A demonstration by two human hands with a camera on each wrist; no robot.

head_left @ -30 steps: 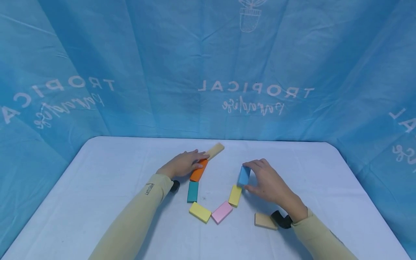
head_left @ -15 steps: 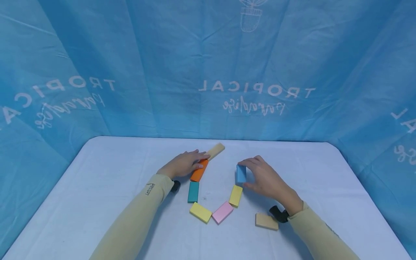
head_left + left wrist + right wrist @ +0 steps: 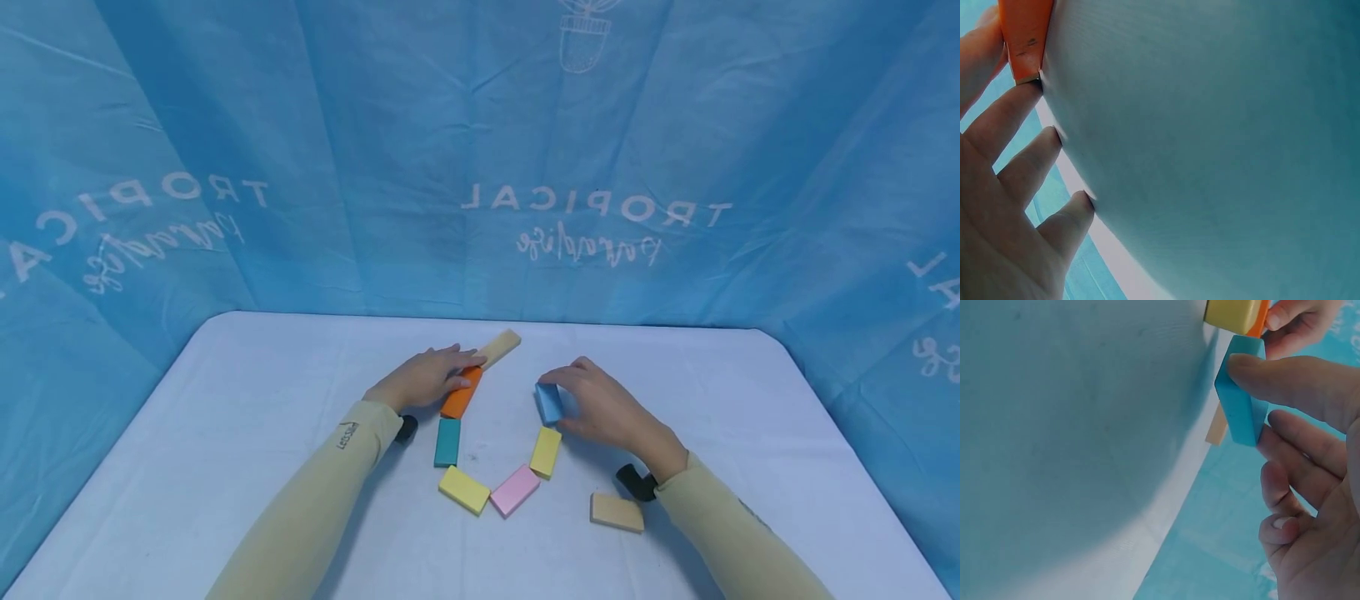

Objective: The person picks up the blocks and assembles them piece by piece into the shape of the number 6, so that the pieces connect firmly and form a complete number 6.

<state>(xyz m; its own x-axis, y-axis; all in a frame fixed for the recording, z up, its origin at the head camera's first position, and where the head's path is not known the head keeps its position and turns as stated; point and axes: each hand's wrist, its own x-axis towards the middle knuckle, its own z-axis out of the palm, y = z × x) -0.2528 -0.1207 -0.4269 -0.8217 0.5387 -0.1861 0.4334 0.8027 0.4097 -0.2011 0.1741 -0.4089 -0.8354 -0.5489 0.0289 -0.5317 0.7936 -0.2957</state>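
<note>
My right hand point(image 3: 600, 402) pinches a blue wooden block point(image 3: 550, 404) between thumb and fingers, just beyond the right-hand yellow block point(image 3: 545, 452). The blue block point(image 3: 1241, 394) shows tilted in the right wrist view, the thumb across one face. At the far left of the curve, my left hand point(image 3: 423, 379) holds an orange block point(image 3: 463, 393) by its far end, with the thumb on its side and the index fingertip at its end. Partly under those fingers lies a long natural-wood block point(image 3: 500, 347), touching the orange one.
The curve of blocks continues with a teal block point(image 3: 447, 442), a yellow block point(image 3: 464, 490) and a pink block point(image 3: 515, 491). A separate natural-wood block point(image 3: 617, 512) lies near my right wrist. A blue curtain point(image 3: 480, 167) hangs behind the white-covered table point(image 3: 247, 400).
My right hand has moved left with the blue block, which has turned so its far end points more to the left. The left hand has stayed in place.
</note>
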